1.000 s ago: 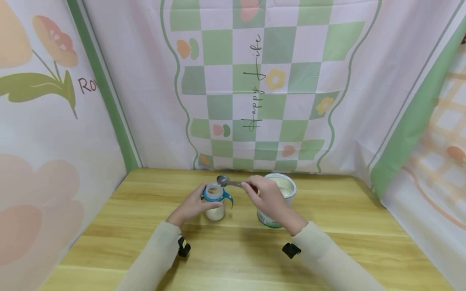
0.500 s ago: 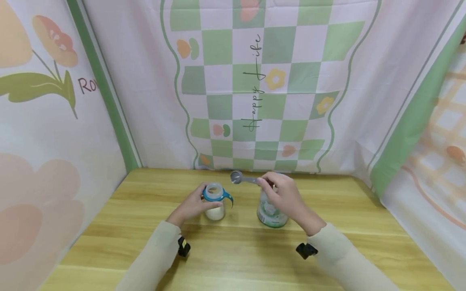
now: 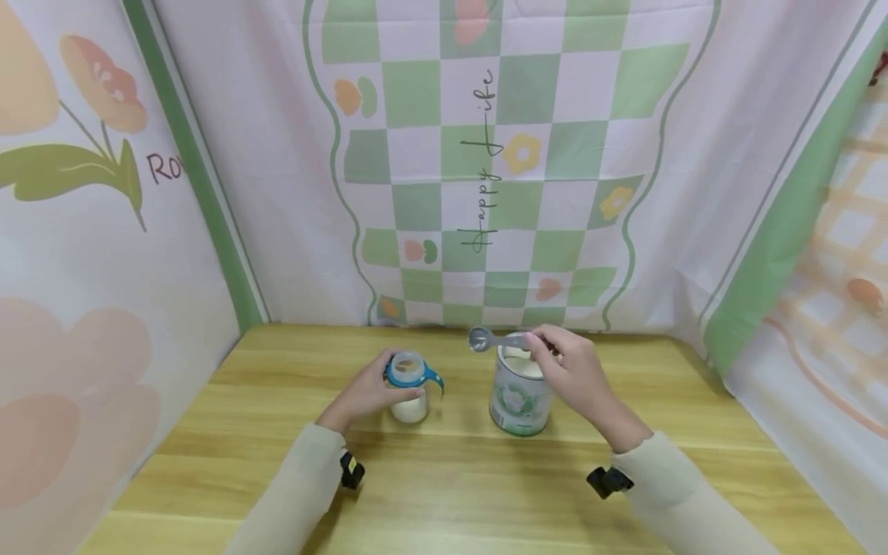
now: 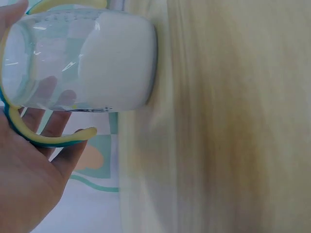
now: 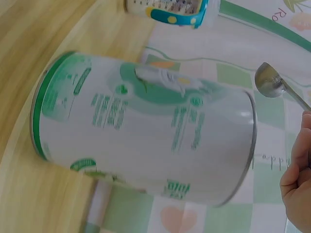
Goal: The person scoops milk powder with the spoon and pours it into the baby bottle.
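Spoon (image 3: 496, 340), metal: up off the table, over the can's mouth near the back edge. Bowl sticks out past the can's rim, aimed toward the table's left edge. Right hand (image 3: 572, 366) has the handle end pinched, thumb against fingers.

Can (image 3: 520, 401): white with green print and a green base band, upright, top open, pale powder inside. Stands right of the bottle, nearer the back edge than the front. Spoon and can don't appear to touch from where I'm standing.

Bottle (image 3: 409, 397): clear, blue collar, 2 curved handles, mouth uncovered, white contents in the lower part. Upright on the table, left of the can with a gap between, well in from the left edge. Left hand (image 3: 368, 393) grips it at the collar, thumb in front, fingers round behind.

1 black device on each wrist, left (image 3: 351, 469) and right (image 3: 610, 482). Pale sleeves.

Table (image 3: 444, 493): wood-grain top. Backdrop cloth (image 3: 472, 154) hangs at the back edge: green-white checks, "Happy Life" running sideways.
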`<state>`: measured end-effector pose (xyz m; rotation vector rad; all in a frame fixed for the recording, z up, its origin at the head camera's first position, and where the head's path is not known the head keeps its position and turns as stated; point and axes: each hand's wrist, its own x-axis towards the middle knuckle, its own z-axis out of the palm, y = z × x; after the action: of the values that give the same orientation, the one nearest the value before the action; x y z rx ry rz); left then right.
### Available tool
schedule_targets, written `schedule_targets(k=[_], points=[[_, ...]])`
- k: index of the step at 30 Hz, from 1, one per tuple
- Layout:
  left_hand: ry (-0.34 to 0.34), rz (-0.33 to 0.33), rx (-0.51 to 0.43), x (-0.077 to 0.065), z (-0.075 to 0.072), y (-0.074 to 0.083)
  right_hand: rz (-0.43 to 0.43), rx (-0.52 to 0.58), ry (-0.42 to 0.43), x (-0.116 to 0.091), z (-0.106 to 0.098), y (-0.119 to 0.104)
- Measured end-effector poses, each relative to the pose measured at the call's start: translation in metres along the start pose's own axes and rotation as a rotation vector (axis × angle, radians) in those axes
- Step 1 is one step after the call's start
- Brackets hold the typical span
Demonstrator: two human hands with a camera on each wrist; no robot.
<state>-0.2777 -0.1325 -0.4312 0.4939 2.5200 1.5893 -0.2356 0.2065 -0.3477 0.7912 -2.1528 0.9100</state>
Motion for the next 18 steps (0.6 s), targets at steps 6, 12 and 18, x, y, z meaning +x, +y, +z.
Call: schedule_targets(k=[6, 12, 18], points=[[-0.017, 0.018, 0.013, 0.002, 0.0, 0.003, 0.035, -0.021, 0.034, -0.004, -0.011, 0.006], [-0.012, 0.035, 0.05, 0.004, -0.002, 0.012, 0.079, -0.052, 0.065, -0.012, -0.018, 0.016], [0.019, 0.116, 0.09, 0.01, -0.002, 0.025, 0.116, -0.074, 0.092, -0.016, -0.027, 0.023]])
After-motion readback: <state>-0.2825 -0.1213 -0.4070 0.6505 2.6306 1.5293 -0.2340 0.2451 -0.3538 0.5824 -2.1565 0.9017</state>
